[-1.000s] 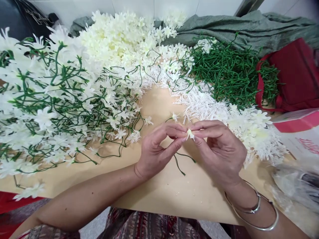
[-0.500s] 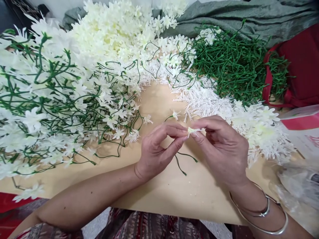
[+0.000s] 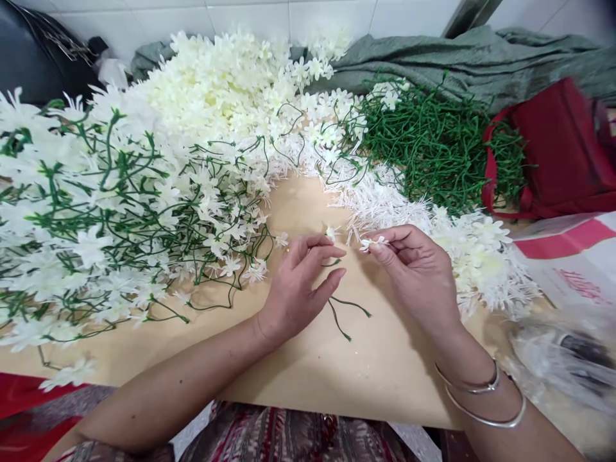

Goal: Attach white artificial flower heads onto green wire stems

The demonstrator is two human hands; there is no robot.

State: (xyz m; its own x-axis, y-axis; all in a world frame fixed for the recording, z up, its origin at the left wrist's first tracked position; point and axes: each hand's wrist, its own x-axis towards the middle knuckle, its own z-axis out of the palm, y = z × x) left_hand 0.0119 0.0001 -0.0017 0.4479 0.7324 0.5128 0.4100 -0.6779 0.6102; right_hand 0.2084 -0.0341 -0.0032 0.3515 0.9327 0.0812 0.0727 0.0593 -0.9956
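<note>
My right hand (image 3: 418, 273) pinches a small white plastic flower piece (image 3: 371, 242) between thumb and fingers, just beside the spiky white pieces (image 3: 385, 202). My left hand (image 3: 299, 285) rests on the tan board (image 3: 312, 359) with its fingers closed round a thin green branched stem (image 3: 344, 312), whose forked end sticks out below the palm. A single finished flower (image 3: 330, 231) lies just above the left fingertips. The two hands are a few centimetres apart.
Finished white flower sprays on green stems (image 3: 110, 205) cover the left. A heap of cream petals (image 3: 226, 90) lies at the back, bare green stems (image 3: 443, 144) at back right. A red bag (image 3: 563, 151), grey-green cloth (image 3: 462, 58) and plastic bags (image 3: 568, 359) lie to the right.
The hands were pressed together at the flower piece; now they have parted. The right hand keeps the white piece, and the left has dropped toward the board with the stem.
</note>
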